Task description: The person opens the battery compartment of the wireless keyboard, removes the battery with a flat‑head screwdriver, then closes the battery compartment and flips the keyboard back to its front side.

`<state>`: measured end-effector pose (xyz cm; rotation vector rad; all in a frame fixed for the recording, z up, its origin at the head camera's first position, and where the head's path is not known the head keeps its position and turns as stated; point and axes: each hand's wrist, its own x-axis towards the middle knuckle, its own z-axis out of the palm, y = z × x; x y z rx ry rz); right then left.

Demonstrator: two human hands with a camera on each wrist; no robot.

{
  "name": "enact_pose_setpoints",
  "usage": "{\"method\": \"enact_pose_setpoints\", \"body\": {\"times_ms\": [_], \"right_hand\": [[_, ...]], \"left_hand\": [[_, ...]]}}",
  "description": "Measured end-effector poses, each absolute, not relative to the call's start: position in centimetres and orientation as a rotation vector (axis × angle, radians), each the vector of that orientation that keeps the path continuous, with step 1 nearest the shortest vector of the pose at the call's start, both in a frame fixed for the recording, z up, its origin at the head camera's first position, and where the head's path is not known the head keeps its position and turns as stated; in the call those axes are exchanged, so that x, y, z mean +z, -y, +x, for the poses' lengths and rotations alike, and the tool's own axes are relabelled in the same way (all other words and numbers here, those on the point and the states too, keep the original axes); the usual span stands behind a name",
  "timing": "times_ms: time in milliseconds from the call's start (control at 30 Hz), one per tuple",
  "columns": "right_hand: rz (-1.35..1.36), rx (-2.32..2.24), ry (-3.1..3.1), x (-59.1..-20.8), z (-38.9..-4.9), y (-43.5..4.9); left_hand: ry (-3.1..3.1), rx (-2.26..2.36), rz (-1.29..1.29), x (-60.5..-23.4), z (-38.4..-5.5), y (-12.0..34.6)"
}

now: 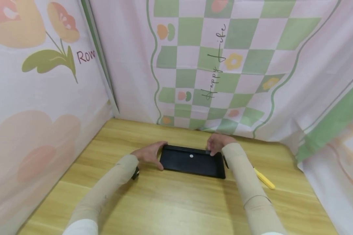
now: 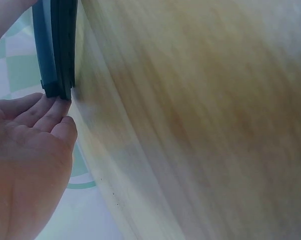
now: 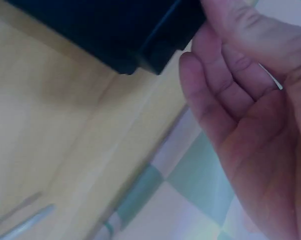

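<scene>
A shallow black box (image 1: 179, 160), rectangular with raised edges and a small white round spot (image 1: 191, 156), lies on the wooden table. My left hand (image 1: 148, 154) holds its left end, with the thumb at the near corner and the fingers at the far corner. In the left wrist view, the fingers (image 2: 50, 117) meet the end of the box. Along the far edge, toward the right, my right hand (image 1: 219, 143) pinches the rim between thumb and fingers. The right wrist view shows the thumb (image 3: 235, 20) against the dark edge, with the other fingers loosely curled below it.
To the right of the box, partly behind the right forearm, lies a tool with a yellow handle (image 1: 264, 178). Its slim metal part (image 3: 28, 222) shows in the right wrist view. Printed curtains (image 1: 129, 65) hang at the table's left, back and right edges.
</scene>
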<state>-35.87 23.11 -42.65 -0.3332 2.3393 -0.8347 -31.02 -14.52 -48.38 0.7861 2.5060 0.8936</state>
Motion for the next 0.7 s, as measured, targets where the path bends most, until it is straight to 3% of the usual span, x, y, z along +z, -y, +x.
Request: {"method": "enact_pose_setpoints", "body": {"times_ms": [100, 500, 700], "right_hand": [[-0.606, -0.458, -2.561, -42.7, -35.7, -24.3], [-1.065, -0.389, -2.868, -44.6, -32.2, -27.6], [-1.088, -0.437, -2.969, -45.6, -31.4, -27.9]], "left_hand": [[-2.497, 0.896, 0.779, -48.3, -31.0, 14.4], [-2.477, 0.921, 0.769, -48.0, -30.9, 14.6], [-2.467, 0.935, 0.792, -48.6, -31.2, 14.4]]}}
